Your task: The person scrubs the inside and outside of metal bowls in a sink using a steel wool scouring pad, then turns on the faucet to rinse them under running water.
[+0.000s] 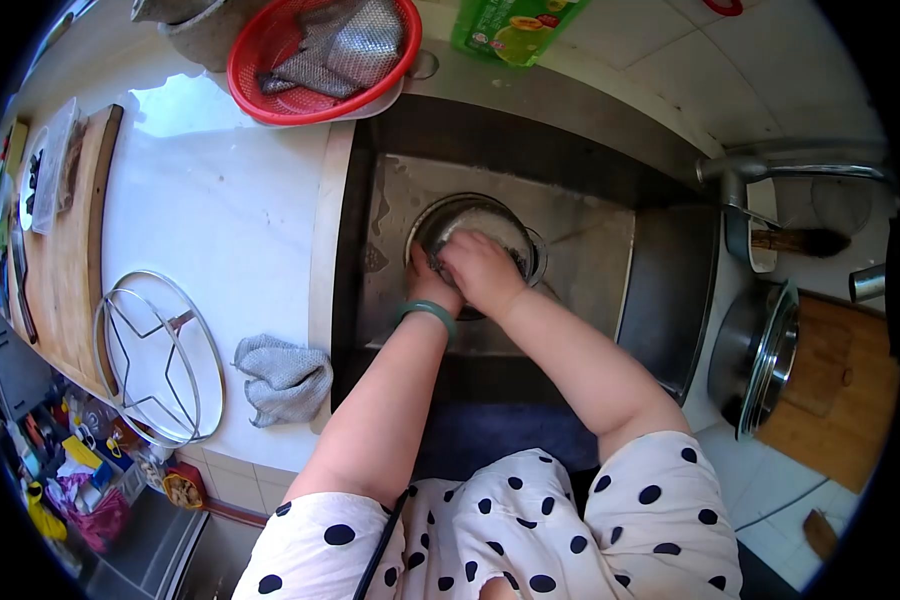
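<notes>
In the sink (580,225) stands a round metal pot (448,207), its inside shiny and wet-looking. Both my hands reach into it. My left hand (430,280), below a green bangle (428,312), lies at the pot's left inner side, with its fingers mostly hidden. Across the middle of the pot is my right hand (482,268), fingers bent and pressed together against something too small to make out. The two hands touch or nearly touch.
A red basket (240,65) holding scaly fish pieces (370,45) stands behind the sink's left corner. On the left counter are a grey cloth (282,380), a wire rack (160,350) and a cutting board (70,260). The faucet (735,190) and a lidded pot (750,360) are right.
</notes>
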